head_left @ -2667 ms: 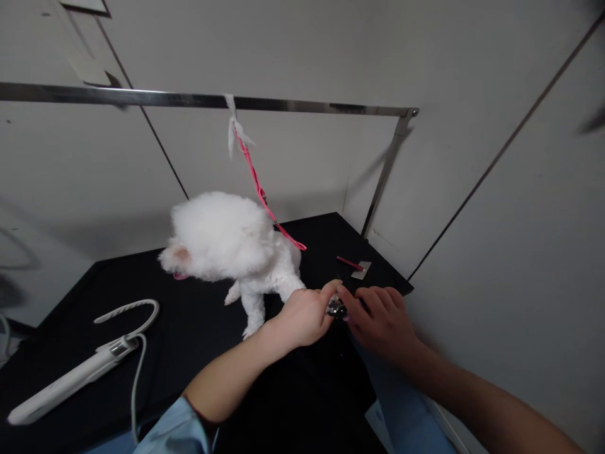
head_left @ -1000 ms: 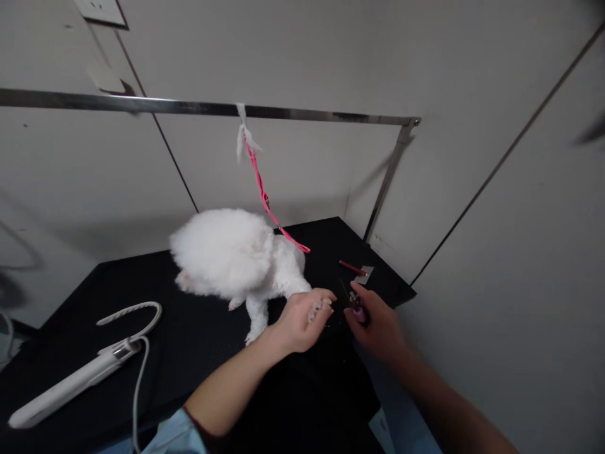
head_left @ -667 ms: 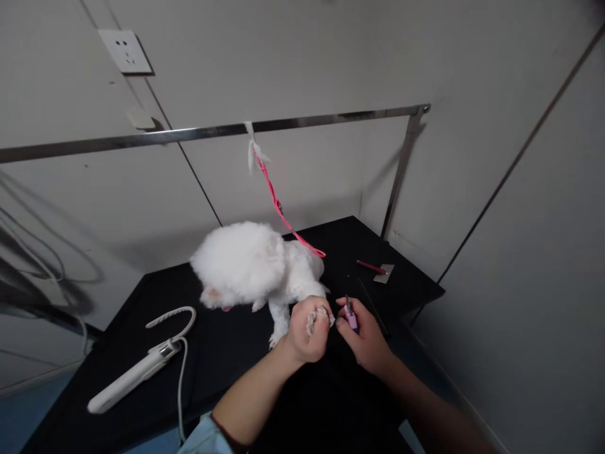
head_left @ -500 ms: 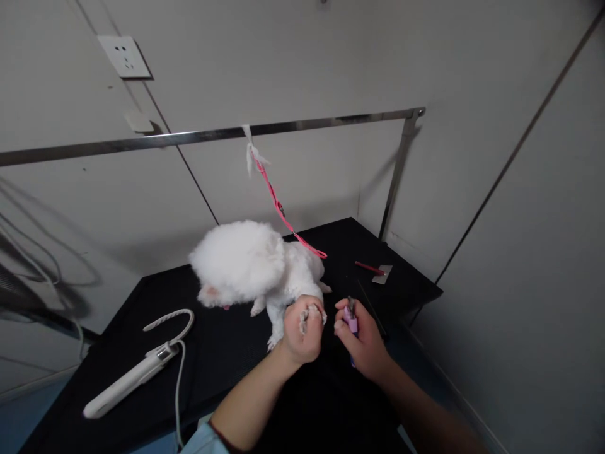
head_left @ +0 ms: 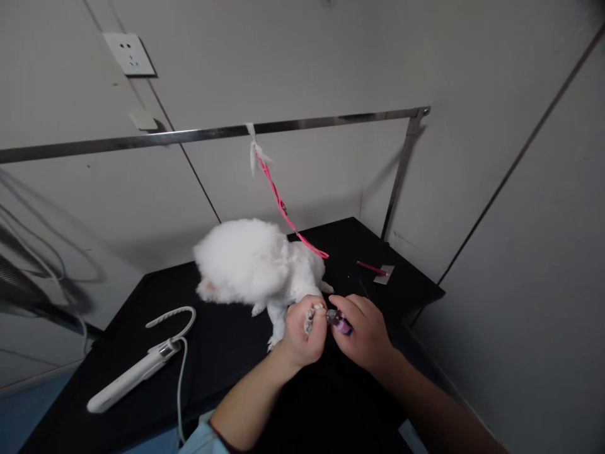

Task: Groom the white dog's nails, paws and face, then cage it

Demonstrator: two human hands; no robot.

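A fluffy white dog (head_left: 243, 261) is on the black table, its head turned to the left. My left hand (head_left: 305, 331) is closed around one of its paws (head_left: 312, 315), whose toes show between thumb and fingers. In my right hand (head_left: 363, 328) is a purple nail clipper (head_left: 341, 323), its metal head right at the paw. Whether the blades are around a nail is too small to tell. Another leg (head_left: 276, 328) of the dog stands on the table beside my left wrist.
A pink leash (head_left: 288, 217) hangs from a metal bar (head_left: 198, 134) behind the dog. On the black table (head_left: 222, 347) lie a corded white appliance with a hooked end (head_left: 135, 375) at left and a red-handled slicker brush (head_left: 378, 271) at right. Walls close off the back and right.
My right hand has moved left with the nail clipper, bringing its metal head up to the paw. My left hand keeps its hold. The view has shifted slightly.
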